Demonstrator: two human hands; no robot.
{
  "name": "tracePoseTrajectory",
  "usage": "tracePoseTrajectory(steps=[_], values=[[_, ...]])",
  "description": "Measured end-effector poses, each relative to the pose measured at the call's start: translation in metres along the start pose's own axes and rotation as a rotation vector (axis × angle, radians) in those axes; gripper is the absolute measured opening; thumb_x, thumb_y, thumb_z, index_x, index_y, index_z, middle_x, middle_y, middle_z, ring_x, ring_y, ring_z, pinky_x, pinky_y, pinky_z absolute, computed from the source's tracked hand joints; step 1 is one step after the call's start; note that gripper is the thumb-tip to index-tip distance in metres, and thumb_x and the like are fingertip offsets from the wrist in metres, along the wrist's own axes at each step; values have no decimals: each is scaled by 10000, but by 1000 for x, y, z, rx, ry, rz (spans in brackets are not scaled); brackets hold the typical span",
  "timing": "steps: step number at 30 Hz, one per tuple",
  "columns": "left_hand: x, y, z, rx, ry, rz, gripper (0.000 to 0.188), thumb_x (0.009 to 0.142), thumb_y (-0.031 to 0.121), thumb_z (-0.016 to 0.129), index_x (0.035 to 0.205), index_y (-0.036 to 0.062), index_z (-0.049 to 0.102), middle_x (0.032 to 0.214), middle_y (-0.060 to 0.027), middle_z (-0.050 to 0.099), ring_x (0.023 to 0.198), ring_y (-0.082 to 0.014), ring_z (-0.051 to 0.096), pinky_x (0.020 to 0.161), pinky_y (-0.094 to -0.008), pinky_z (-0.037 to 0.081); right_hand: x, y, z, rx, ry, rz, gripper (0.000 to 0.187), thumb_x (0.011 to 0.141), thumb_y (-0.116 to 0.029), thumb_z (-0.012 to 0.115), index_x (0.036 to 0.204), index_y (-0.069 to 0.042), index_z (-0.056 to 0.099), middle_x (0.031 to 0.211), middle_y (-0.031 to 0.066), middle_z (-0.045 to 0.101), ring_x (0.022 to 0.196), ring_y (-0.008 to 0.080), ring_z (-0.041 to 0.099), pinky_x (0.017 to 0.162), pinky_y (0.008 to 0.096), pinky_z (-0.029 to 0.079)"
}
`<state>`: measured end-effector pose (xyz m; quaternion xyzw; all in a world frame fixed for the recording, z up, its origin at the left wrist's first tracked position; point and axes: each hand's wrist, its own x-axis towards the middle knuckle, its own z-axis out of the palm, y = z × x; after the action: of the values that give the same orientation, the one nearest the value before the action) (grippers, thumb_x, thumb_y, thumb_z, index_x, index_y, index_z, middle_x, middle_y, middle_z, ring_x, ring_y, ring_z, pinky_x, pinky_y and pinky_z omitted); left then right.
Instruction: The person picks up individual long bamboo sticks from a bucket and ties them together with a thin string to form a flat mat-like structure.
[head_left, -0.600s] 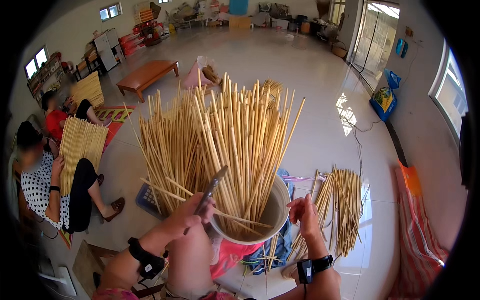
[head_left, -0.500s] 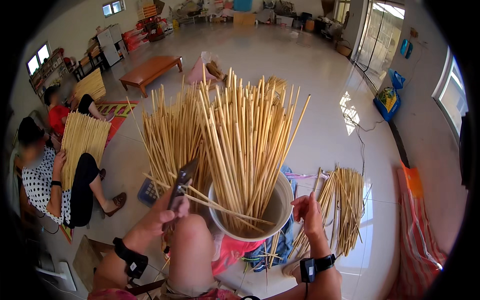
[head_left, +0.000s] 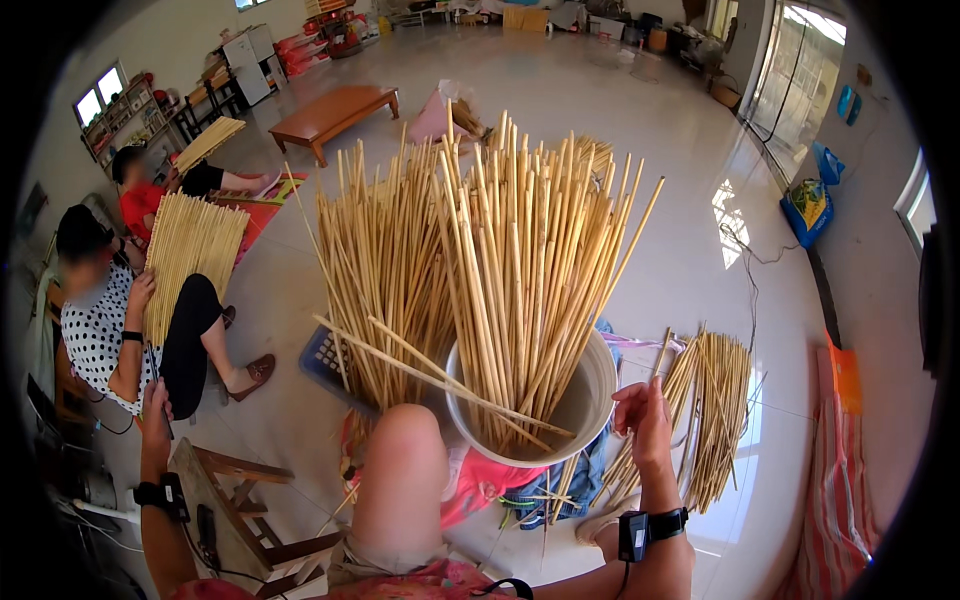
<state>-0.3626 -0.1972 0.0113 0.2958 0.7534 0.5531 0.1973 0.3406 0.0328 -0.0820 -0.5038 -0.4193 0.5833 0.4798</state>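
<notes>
Head camera view: my left hand [head_left: 156, 405] grips a slim dark tool [head_left: 153, 362] at far left, fingers curled round it, while my right hand [head_left: 643, 425] hangs just beside a pale bucket [head_left: 590, 385], its fingers half-bent and slightly apart, nothing visible between them. Straw-coloured sticks [head_left: 510, 290] stand packed in the bucket in front of me. Each looks light and stiff, probably smooth enough to roll in the palm and liable to snap if bent hard; mid-shaft seems the surest hold. The tool appears thin and rigid, best gripped along its middle. Its long axis runs nearly upright in view; which end is which is too small to tell. The standing sticks fan outward as they rise, tips up; two loose sticks [head_left: 400, 362] slant from upper left down across the bucket's mouth. A pile of sticks [head_left: 715, 420] lies on the floor [head_left: 640, 270] at right, pointing roughly away from me.
</notes>
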Motion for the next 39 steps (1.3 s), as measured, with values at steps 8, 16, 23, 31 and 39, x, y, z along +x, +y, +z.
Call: tracePoseTrajectory(steps=[8,16,23,31,39], values=[[-17,-82,-147,556,166,-113,257,862,243,601,1028,58,536,817,9,497,702,-111,482,618,-251,393,-1,1,1,18,-6,11,636,989,-512,222,832,-19,593,569,38,520,471,99,463,453,220,370],[-43,-132,-206,850,143,-196,263,846,230,620,1009,38,544,834,-9,516,713,-148,506,640,-288,414,-1,-2,1,0,-3,-8,640,993,-509,214,832,-17,592,573,38,520,474,98,459,454,221,366],[-51,-150,-220,965,90,-215,269,832,219,635,993,20,551,849,-24,534,721,-181,526,660,-321,433,-1,-4,4,-24,5,2,647,985,-527,213,828,-29,595,565,30,505,487,110,463,472,231,353],[-44,-156,-205,1094,80,-300,269,826,213,638,982,12,553,862,-40,545,740,-206,535,678,-340,437,-2,-6,5,-27,-2,8,655,993,-513,205,836,-12,597,570,33,510,490,97,455,471,225,349],[-31,-156,-189,1160,68,-320,267,821,209,638,973,5,555,874,-56,556,760,-229,542,694,-356,438,0,-5,3,-25,-11,-7,639,997,-490,213,840,-11,606,575,40,517,488,107,460,474,234,358]])
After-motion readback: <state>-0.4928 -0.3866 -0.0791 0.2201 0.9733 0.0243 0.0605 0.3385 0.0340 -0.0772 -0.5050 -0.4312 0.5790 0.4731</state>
